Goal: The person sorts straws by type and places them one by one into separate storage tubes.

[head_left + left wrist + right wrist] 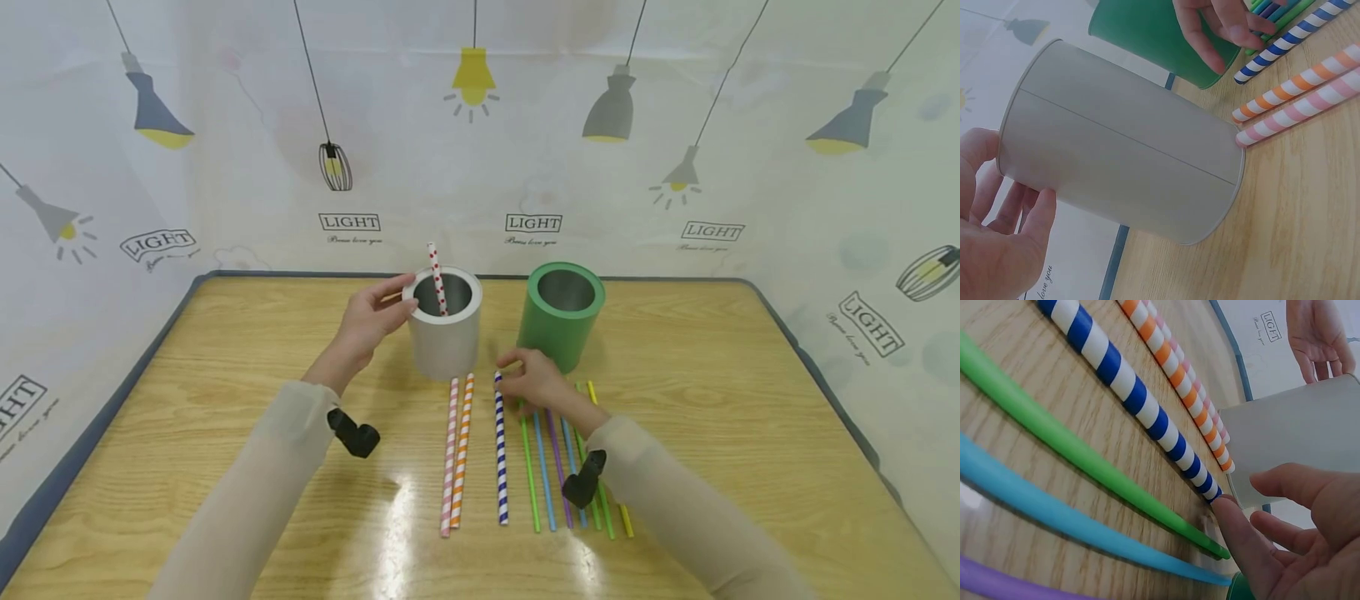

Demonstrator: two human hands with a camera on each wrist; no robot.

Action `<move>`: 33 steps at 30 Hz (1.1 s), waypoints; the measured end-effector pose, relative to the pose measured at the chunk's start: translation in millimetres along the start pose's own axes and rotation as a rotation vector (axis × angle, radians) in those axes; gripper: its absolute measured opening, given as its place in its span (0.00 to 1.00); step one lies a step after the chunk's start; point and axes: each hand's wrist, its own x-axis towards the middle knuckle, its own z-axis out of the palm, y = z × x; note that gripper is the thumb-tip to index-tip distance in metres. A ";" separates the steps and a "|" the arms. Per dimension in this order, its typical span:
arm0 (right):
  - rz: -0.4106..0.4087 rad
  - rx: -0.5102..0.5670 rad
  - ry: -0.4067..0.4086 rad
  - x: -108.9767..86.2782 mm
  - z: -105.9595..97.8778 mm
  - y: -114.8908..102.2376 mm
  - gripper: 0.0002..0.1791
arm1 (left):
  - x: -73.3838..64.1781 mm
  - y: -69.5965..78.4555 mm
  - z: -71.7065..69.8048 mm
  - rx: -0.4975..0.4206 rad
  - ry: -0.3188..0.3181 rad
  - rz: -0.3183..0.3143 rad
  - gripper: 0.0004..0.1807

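Observation:
A light grey can (446, 346) with a white rim stands upright, and a white straw with red dots (437, 275) leans inside it. At its left side my left hand (367, 321) touches the rim and wall with loosely bent fingertips. A blue-and-white striped paper straw (501, 467) lies on the table. My right hand (536, 379) is at its far end; in the right wrist view the index finger (1241, 531) touches that end while the thumb stays apart. Orange-striped (462, 458) and pink-striped straws (448, 475) lie side by side before the grey can.
Behind my right hand stands an upright green can (558, 333). Several thin straws lie under and beside my right forearm, among them a green straw (529, 467), a purple straw (558, 467) and a yellow straw (626, 521). The wooden table (247, 375) meets a lamp-printed backdrop (420, 167).

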 end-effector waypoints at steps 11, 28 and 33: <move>0.045 -0.101 0.019 7.2 7.3 -3.3 0.24 | -0.5 0.4 -0.4 0.012 0.001 -0.002 0.27; 0.059 -0.154 0.025 13.1 22.2 -6.2 0.26 | -0.8 0.5 0.3 -0.006 -0.001 0.004 0.26; 0.054 -0.092 0.013 12.4 19.5 -5.9 0.26 | -0.9 0.8 0.5 -0.011 0.000 -0.001 0.26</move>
